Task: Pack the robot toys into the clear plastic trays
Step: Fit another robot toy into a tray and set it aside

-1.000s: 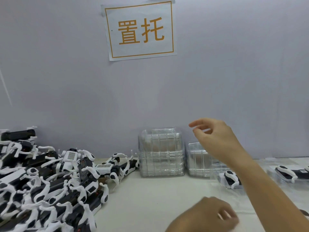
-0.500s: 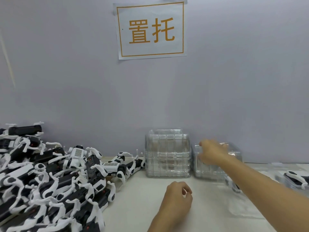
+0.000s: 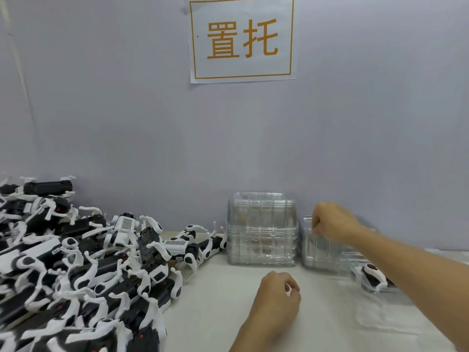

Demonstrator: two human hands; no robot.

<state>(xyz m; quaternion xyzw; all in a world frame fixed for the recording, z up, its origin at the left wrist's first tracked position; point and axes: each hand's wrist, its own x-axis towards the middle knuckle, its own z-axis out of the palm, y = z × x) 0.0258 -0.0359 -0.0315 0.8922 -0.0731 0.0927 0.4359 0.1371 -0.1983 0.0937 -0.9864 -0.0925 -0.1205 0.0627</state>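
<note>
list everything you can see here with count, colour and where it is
robot toys: a big pile, too many to count, black and white, on the left of the table
tall tray stack: one, clear plastic, at the back middle against the wall
short tray stack: one, clear plastic, just right of the tall one, partly hidden by the right arm
packed toy: one, black and white, in a clear tray on the right, partly behind the arm
empty tray: one, clear, flat on the table at the front right
sign: one, white with orange border and characters, on the wall above
table: one, off-white
wall: pale grey-lilac
left hand: loosely curled, over the table in front
right hand: fingers curled on the top of the short tray stack
</note>
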